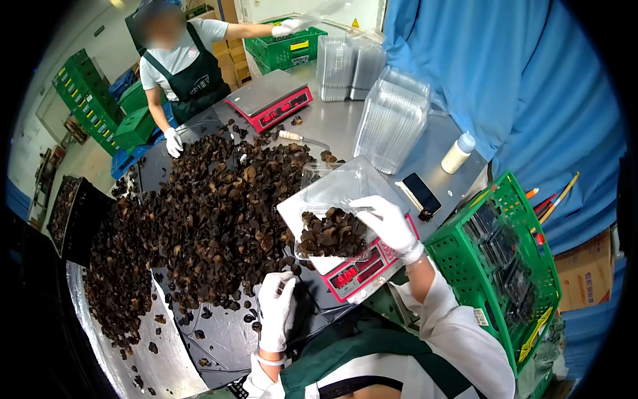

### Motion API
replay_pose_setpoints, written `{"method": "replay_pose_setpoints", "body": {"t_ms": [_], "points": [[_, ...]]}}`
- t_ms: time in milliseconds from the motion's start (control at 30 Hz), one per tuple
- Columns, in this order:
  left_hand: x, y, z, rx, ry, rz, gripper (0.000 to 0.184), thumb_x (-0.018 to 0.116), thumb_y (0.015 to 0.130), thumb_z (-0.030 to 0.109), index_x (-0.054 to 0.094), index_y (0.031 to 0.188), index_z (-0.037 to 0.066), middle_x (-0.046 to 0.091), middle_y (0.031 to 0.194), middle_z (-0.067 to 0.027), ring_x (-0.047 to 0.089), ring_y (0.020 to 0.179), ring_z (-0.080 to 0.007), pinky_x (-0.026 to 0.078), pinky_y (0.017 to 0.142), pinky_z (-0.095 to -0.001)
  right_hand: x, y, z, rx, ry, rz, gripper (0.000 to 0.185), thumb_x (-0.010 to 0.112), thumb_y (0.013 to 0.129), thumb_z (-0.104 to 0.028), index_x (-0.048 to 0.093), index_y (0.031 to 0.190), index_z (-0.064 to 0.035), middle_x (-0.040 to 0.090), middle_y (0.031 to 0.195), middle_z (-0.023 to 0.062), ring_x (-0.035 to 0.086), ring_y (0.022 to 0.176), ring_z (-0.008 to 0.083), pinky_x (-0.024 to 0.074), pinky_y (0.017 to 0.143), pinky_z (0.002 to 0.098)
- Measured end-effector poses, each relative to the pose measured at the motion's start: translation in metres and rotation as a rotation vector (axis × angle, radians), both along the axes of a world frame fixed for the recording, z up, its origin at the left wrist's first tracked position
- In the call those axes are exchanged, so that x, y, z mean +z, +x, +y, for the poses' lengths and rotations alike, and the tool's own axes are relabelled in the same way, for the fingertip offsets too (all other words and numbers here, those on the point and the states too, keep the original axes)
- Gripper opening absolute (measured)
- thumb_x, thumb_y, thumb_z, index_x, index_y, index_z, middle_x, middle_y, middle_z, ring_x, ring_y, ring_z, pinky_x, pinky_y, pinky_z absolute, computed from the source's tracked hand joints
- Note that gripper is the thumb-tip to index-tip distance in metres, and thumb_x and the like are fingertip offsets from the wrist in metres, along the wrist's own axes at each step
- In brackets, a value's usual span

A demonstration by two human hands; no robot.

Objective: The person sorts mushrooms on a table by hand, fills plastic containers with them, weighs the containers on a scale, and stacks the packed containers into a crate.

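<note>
A clear plastic clamshell box (364, 186) lies with its lid up on the red scale (362, 276). Dark wood ear mushrooms (332, 233) fill its lower half. My right hand (389, 226), in a white glove, grips the box at its right side near the lid. My left hand (276, 306), also gloved, is low at the front edge of the big heap of wood ear mushrooms (219, 219). Its fingers are curled together, and whatever they hold is hidden. The scale's red digits are lit.
Stacked clear boxes (392, 123), a phone (421, 193) and a white bottle (458, 153) stand behind the scale. A green crate (495, 266) is at my right. Across the table, a co-worker (183, 66) stands by a second red scale (269, 100). A wooden-handled tool (292, 136) lies beyond the heap.
</note>
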State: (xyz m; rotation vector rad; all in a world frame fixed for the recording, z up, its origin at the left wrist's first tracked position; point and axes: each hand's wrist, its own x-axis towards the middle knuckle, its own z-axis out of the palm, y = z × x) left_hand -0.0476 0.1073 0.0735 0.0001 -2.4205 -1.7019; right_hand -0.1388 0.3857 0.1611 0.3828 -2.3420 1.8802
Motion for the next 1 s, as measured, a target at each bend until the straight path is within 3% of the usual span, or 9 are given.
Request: {"method": "replay_pose_setpoints", "body": {"t_ms": [133, 167, 267, 433, 533, 600, 667, 833, 1000], "points": [[0.009, -0.022, 0.016, -0.012, -0.302, 0.2, 0.026, 0.076, 0.073, 0.007, 0.067, 0.097, 0.005, 0.061, 0.088, -0.0084, 0.057, 0.08, -0.0227, 0.048, 0.073, -0.0319, -0.001, 0.01, 0.041, -0.118, -0.043, -0.069, 0.02, 0.056, 0.092, -0.006, 0.063, 0.109, 0.0021, 0.066, 0.103, 0.0097, 0.062, 0.098, 0.0152, 0.0471, 0.088, 0.0273], [0.011, -0.029, 0.019, -0.007, -0.389, 0.253, 0.029, 0.075, 0.072, 0.005, 0.068, 0.099, 0.005, 0.06, 0.091, -0.0084, 0.057, 0.08, -0.021, 0.049, 0.069, -0.0298, -0.001, 0.013, 0.048, -0.131, -0.078, -0.107, 0.02, 0.054, 0.093, -0.007, 0.063, 0.108, 0.0021, 0.066, 0.103, 0.009, 0.062, 0.099, 0.0149, 0.046, 0.089, 0.0269], [0.019, -0.045, 0.028, 0.019, -0.559, 0.281, 0.032, 0.079, 0.069, 0.012, 0.068, 0.099, 0.009, 0.062, 0.093, -0.0074, 0.057, 0.087, -0.0254, 0.048, 0.076, -0.0349, -0.007, 0.018, 0.064, -0.179, -0.108, -0.183, 0.02, 0.055, 0.093, -0.01, 0.064, 0.107, 0.0013, 0.065, 0.099, 0.0047, 0.058, 0.087, 0.01, 0.0456, 0.081, 0.0243], [0.019, -0.08, 0.042, 0.011, -0.606, 0.328, 0.028, 0.079, 0.068, 0.013, 0.069, 0.093, 0.01, 0.062, 0.087, -0.0054, 0.057, 0.083, -0.0256, 0.047, 0.072, -0.035, -0.018, 0.02, 0.073, -0.174, -0.102, -0.201, 0.019, 0.054, 0.09, -0.006, 0.064, 0.105, 0.0027, 0.065, 0.096, 0.0049, 0.058, 0.085, 0.0093, 0.0463, 0.079, 0.0225], [0.014, -0.091, 0.053, -0.025, -0.641, 0.403, 0.027, 0.078, 0.07, 0.014, 0.07, 0.096, 0.011, 0.061, 0.083, -0.0049, 0.056, 0.081, -0.025, 0.047, 0.07, -0.0353, -0.023, 0.018, 0.071, -0.133, -0.008, -0.111, 0.019, 0.056, 0.09, -0.003, 0.064, 0.106, 0.0041, 0.067, 0.1, 0.0087, 0.063, 0.093, 0.0125, 0.0483, 0.084, 0.0255], [0.011, -0.09, 0.058, -0.113, -0.723, 0.38, 0.027, 0.074, 0.074, 0.014, 0.071, 0.1, 0.011, 0.062, 0.085, -0.0052, 0.057, 0.083, -0.0255, 0.047, 0.074, -0.0361, -0.023, 0.017, 0.064, -0.127, 0.029, -0.003, 0.019, 0.059, 0.089, -0.003, 0.064, 0.106, 0.0043, 0.067, 0.099, 0.0108, 0.065, 0.089, 0.0145, 0.0502, 0.08, 0.0265], [0.012, -0.086, 0.058, -0.113, -0.754, 0.415, 0.032, 0.074, 0.074, 0.015, 0.07, 0.105, 0.012, 0.061, 0.085, -0.0046, 0.056, 0.081, -0.0241, 0.046, 0.069, -0.0351, -0.02, 0.015, 0.057, -0.1, 0.132, 0.008, 0.019, 0.06, 0.089, -0.004, 0.064, 0.106, 0.0024, 0.066, 0.095, 0.0111, 0.066, 0.088, 0.0157, 0.0504, 0.078, 0.0266], [0.012, -0.074, 0.054, -0.048, -0.535, 0.395, 0.033, 0.071, 0.078, 0.008, 0.068, 0.111, 0.011, 0.064, 0.095, -0.0072, 0.059, 0.088, -0.0256, 0.049, 0.079, -0.0341, -0.025, 0.006, 0.031, -0.07, 0.315, 0.161, 0.015, 0.063, 0.085, -0.013, 0.067, 0.098, -0.0057, 0.066, 0.096, 0.01, 0.062, 0.091, 0.0297, 0.0463, 0.086, 0.0355], [0.01, -0.068, 0.046, 0.045, -0.391, 0.343, 0.028, 0.07, 0.08, 0.006, 0.069, 0.108, 0.009, 0.064, 0.096, -0.0092, 0.06, 0.088, -0.0242, 0.05, 0.077, -0.0319, -0.042, -0.015, -0.008, 0.037, 0.416, 0.328, 0.013, 0.061, 0.085, -0.018, 0.069, 0.09, -0.0092, 0.064, 0.099, 0.0048, 0.057, 0.103, 0.025, 0.0428, 0.095, 0.0362]]}}
